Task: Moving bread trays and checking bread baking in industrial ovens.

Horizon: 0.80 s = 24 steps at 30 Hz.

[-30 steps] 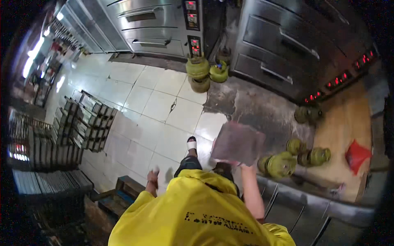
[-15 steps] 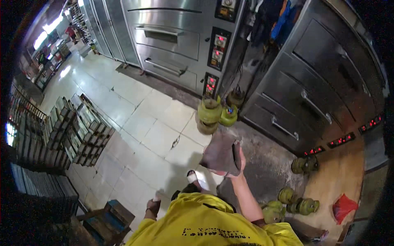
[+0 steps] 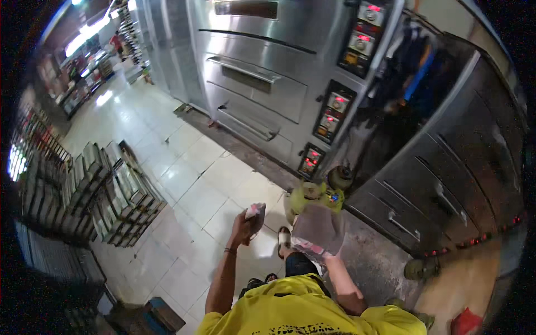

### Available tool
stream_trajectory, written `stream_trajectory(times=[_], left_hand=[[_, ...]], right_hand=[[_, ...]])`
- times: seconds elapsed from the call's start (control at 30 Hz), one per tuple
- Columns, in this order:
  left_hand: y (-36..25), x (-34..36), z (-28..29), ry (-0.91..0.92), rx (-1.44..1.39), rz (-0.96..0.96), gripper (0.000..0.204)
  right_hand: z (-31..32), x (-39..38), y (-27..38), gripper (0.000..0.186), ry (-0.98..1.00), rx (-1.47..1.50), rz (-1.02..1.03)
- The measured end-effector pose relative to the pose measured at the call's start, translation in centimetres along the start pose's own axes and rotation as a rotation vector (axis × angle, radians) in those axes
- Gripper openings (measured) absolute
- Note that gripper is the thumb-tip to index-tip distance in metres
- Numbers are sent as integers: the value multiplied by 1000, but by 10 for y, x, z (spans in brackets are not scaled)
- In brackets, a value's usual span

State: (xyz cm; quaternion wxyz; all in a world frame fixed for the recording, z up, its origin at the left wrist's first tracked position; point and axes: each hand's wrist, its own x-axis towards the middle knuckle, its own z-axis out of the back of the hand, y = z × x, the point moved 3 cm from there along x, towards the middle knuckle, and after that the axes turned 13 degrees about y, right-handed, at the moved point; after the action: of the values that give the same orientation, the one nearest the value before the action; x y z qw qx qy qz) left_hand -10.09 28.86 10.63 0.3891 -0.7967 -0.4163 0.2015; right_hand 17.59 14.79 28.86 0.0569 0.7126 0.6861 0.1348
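My left hand (image 3: 242, 228) grips a small folded dark pad with a pale, pinkish patch (image 3: 256, 220), raised over the white tiles. My right hand (image 3: 326, 258) holds a larger grey-brown cloth pad with pink edges (image 3: 317, 228); its fingers are mostly hidden by the pad. Just beyond the right pad, green gas cylinders (image 3: 312, 192) stand against the foot of a steel deck oven (image 3: 248, 89) with red-lit control panels.
A second steel oven (image 3: 452, 167) is on the right, past a narrow gap with hanging cloths. Stacked metal pans (image 3: 120, 201) stand at the left, near a wooden pallet (image 3: 162, 315). A person in red (image 3: 116, 42) is far down the aisle. A red bag (image 3: 464, 322) lies bottom right.
My left hand has risen from low at my side to forward of my body with its pad. The view has tilted up toward the left oven, and my feet have stepped.
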Motion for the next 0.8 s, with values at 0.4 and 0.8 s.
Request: stream_trajectory(times=[0.4,0.8], left_hand=[[-124,-42,-89,-657,228,-155,26],[-116,-117,-129,-1086,117,-256,21]], right_hand=[[-6,151,8,41,50,-291,-680],[19,333,67,36,83,-833,-490]])
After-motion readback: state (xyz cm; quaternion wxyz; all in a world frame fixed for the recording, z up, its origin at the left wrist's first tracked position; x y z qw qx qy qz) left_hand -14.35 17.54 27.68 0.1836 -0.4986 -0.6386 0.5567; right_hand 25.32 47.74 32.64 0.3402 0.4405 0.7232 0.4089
